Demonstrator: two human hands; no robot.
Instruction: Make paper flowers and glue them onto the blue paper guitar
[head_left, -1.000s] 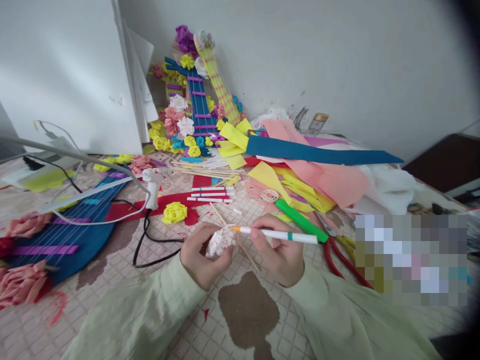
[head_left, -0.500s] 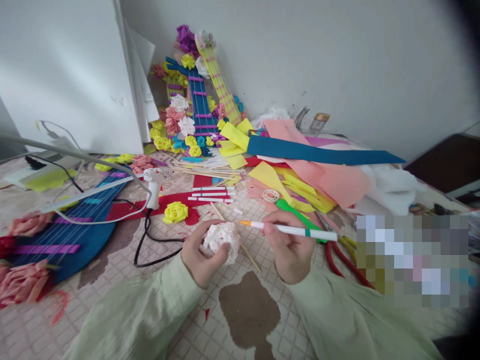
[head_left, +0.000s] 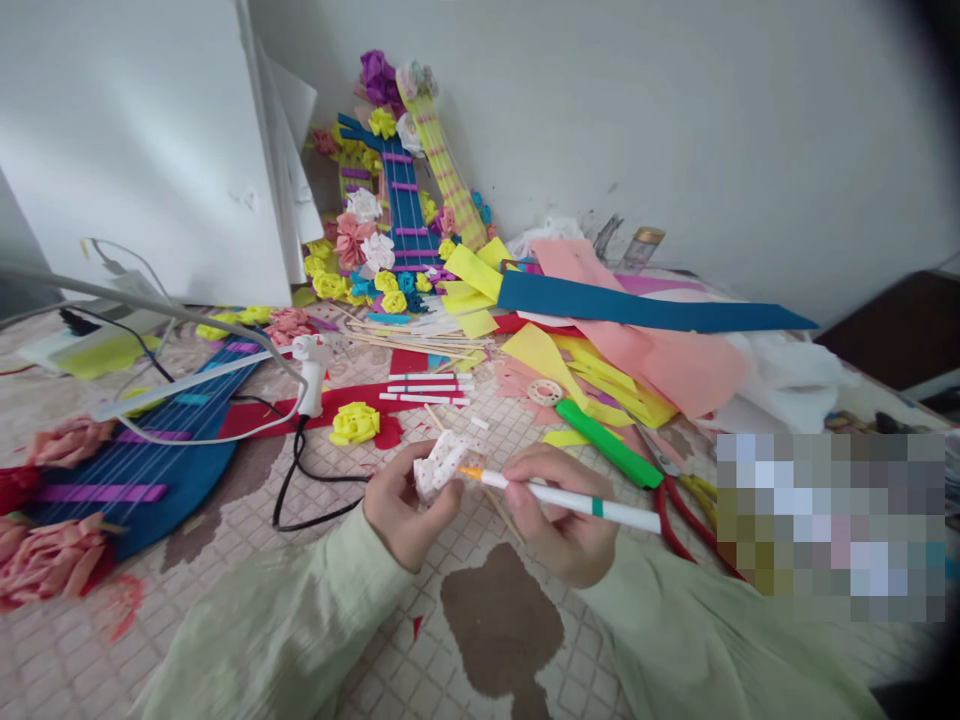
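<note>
My left hand [head_left: 405,505] is closed around a white paper flower [head_left: 444,465] dotted with small coloured spots. A white marker with an orange tip and a green band [head_left: 559,495] is pinched in my right hand [head_left: 566,520]. Its tip points left and lies at the flower's right side; whether it touches the paper I cannot tell. Beneath the hands a thin wooden stick [head_left: 504,515] rests on the table, partly covered. Just beyond the flower lies a small white marker cap [head_left: 480,423].
A white glue gun [head_left: 310,375] with a black cord stands left of a yellow paper flower [head_left: 355,424]. Several white markers [head_left: 427,388] lie behind. On the right are a green tool handle [head_left: 607,445], red-handled scissors [head_left: 675,515] and crepe paper strips [head_left: 652,303]. Decorated paper guitars [head_left: 405,205] lean on the wall.
My right hand has moved left and slightly down, bringing the marker tip closer to the flower. My left hand has turned the flower, showing another side.
</note>
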